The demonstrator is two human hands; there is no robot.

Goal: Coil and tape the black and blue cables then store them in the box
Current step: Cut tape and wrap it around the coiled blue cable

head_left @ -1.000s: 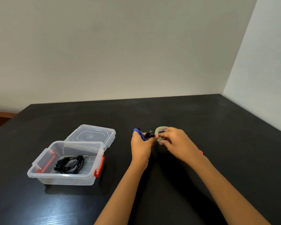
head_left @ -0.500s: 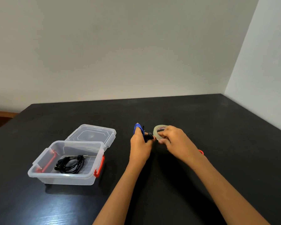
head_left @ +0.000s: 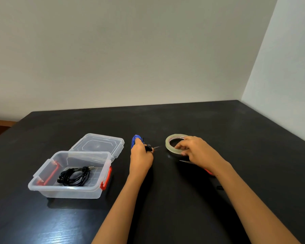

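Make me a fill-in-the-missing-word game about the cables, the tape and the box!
The coiled black cable lies ___ the clear plastic box with red latches.
The left hand grips the coiled blue cable, not yet in the ___.
The right hand holds the round roll of clear tape, to the ___ of the blue cable.
Missing words: inside, box, right.

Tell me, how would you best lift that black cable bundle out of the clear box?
Pinch across the bunched strands of the black cable, coming straight down. The walls of the clear box ring it on every side and the lid lies folded back, so the top is the only way in. The coil lies flat on the floor, so fingers probably cannot hook underneath.
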